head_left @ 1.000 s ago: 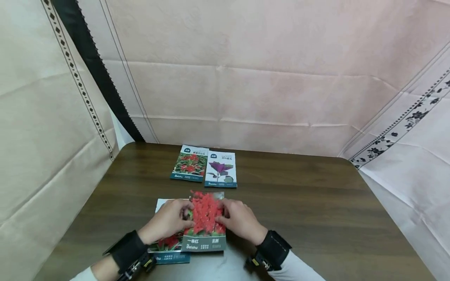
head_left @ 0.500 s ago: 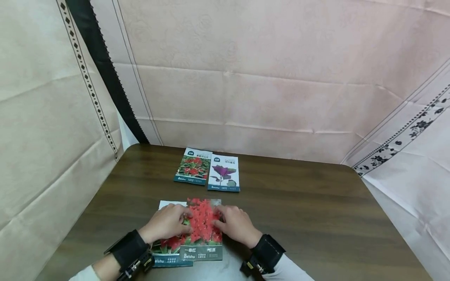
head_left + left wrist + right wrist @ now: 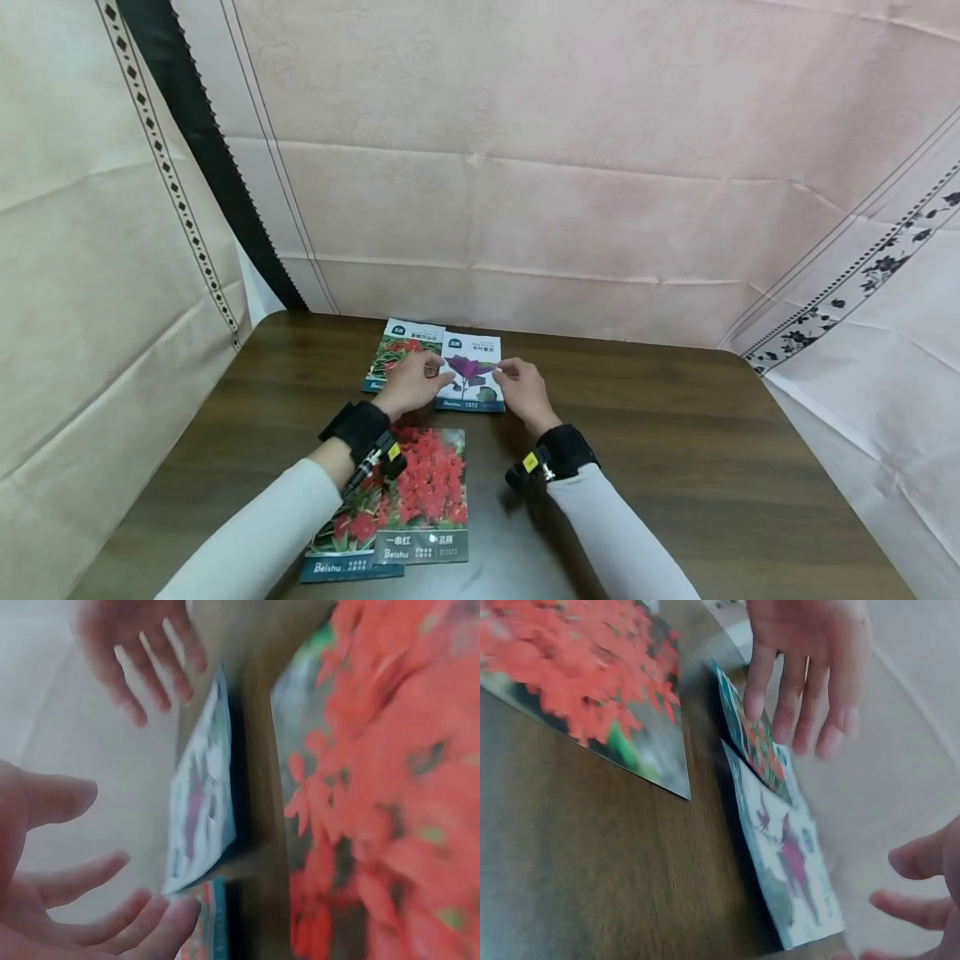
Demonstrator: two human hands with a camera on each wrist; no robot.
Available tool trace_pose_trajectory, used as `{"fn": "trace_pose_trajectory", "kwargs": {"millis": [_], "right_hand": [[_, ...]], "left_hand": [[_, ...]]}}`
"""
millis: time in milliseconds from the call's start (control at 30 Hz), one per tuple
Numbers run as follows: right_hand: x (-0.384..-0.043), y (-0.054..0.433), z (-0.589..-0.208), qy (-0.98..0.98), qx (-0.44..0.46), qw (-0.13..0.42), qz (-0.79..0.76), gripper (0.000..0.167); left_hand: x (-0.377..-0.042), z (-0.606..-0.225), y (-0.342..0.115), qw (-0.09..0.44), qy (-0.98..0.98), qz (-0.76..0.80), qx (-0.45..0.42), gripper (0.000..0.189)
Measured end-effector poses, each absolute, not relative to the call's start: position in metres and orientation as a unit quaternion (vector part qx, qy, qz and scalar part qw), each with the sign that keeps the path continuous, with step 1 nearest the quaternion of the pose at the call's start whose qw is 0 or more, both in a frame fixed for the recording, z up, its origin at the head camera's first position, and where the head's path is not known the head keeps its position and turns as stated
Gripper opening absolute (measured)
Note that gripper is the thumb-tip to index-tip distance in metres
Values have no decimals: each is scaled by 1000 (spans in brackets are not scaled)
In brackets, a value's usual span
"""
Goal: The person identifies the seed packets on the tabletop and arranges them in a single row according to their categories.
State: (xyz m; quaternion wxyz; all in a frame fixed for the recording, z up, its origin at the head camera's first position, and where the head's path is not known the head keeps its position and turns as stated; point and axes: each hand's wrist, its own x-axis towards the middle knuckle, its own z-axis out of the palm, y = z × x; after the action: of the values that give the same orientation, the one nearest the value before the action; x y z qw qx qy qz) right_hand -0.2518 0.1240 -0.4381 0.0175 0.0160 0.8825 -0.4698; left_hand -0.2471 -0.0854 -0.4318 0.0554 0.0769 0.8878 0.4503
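Note:
In the head view, a flower seed packet with a purple bloom (image 3: pixel 469 375) lies near the table's far edge. Left of it, partly behind my left hand (image 3: pixel 411 385), is a packet with red blooms among green leaves (image 3: pixel 408 336). My left hand hovers near where these two packets meet. At the purple packet's right side is my right hand (image 3: pixel 522 390). Both wrist views show the fingers spread loosely, apart from the packets, with nothing held. Nearer to me, a large packet of dense red flowers (image 3: pixel 431 483) overlaps another red-flower packet (image 3: pixel 348 567), which my left forearm partly covers.
The brown wooden table (image 3: pixel 675 467) has rounded far corners. A pale cloth (image 3: pixel 570 208) hangs just behind its far edge, and more cloth hangs at both sides. Each wrist wears a black strap with a small camera.
Both hands have left the large red-flower packet, which now lies over the near packet. They have moved forward to the two far packets.

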Motion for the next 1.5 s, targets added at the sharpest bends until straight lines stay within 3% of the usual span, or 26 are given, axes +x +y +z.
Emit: {"fn": "trace_pose_trajectory", "kwargs": {"millis": [233,500,833,1033,1367,1500], "right_hand": [[-264,122,-454,875,70,27,-478,26],[-261,131,-455,900,64,18,-431,9],[-193,154,-432,938,-77,37,-335,26],[-147,162,-428,952,-134,68,-268,26],[-132,163,-440,968,-156,67,-184,30],[-146,162,-423,955,-185,104,-207,32]], "left_hand": [[-272,-452,-69,95,854,511,3,38],[-273,-458,-65,87,842,531,19,35],[-204,-438,-75,82,880,433,180,48],[-160,-434,-76,128,895,359,229,52],[-154,-449,-68,133,904,332,235,46],[-159,-448,-70,121,913,320,222,39]]}}
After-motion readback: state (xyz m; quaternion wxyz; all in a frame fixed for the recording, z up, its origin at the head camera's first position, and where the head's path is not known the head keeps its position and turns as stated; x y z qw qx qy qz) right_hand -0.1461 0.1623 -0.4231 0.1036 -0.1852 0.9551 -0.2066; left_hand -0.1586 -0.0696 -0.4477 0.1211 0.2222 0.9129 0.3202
